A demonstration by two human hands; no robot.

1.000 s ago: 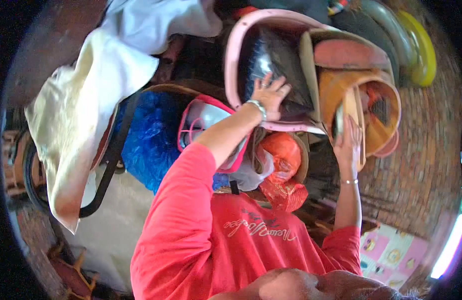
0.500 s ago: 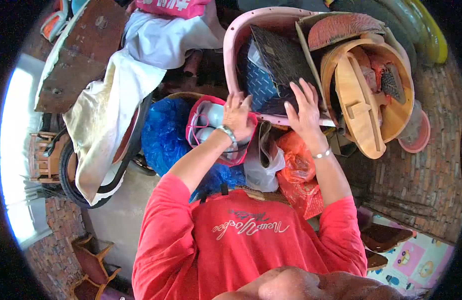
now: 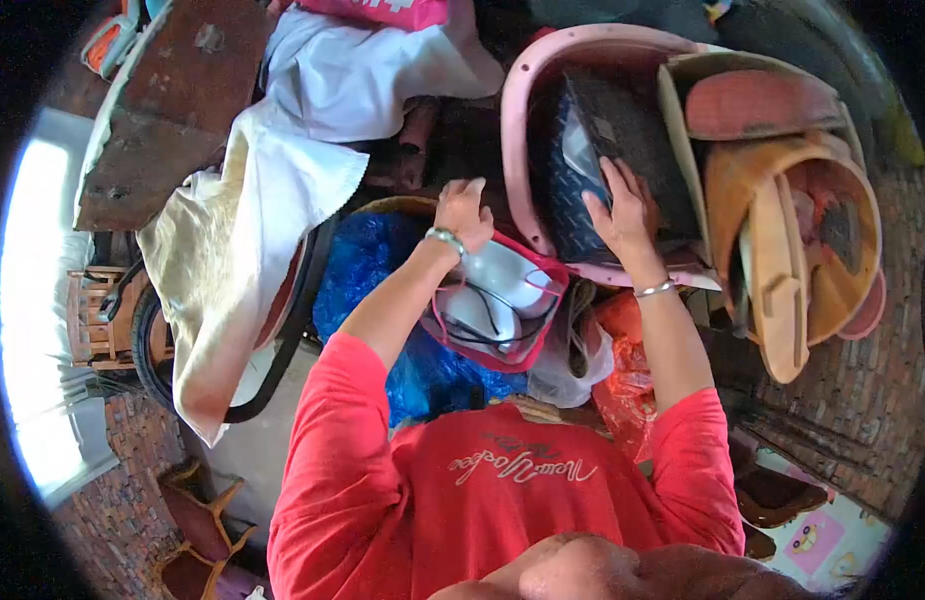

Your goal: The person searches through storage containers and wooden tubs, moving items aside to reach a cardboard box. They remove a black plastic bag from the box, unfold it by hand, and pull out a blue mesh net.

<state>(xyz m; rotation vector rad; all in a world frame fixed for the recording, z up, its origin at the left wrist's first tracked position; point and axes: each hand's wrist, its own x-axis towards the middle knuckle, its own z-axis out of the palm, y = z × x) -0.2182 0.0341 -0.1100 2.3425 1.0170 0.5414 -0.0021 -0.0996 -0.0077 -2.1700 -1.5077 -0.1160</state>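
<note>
My left hand is closed at the upper left edge of a pink-rimmed bag that holds white rounded items and dark cords; what its curled fingers grip is hidden. My right hand reaches over the near side of a pink tub, thumb and fingers apart. Its fingers lie on or just over a dark flat item in the tub. Beside that item is a blue patterned piece.
Blue plastic lies left of the bag, an orange-red bag right of it. A wooden bucket with a wooden piece stands at right. White cloth drapes over a dark-rimmed object at left.
The view has shifted. My left hand has gone from the tub to the bag's edge and its fingers have curled. My right hand has left the wooden piece and come over the tub.
</note>
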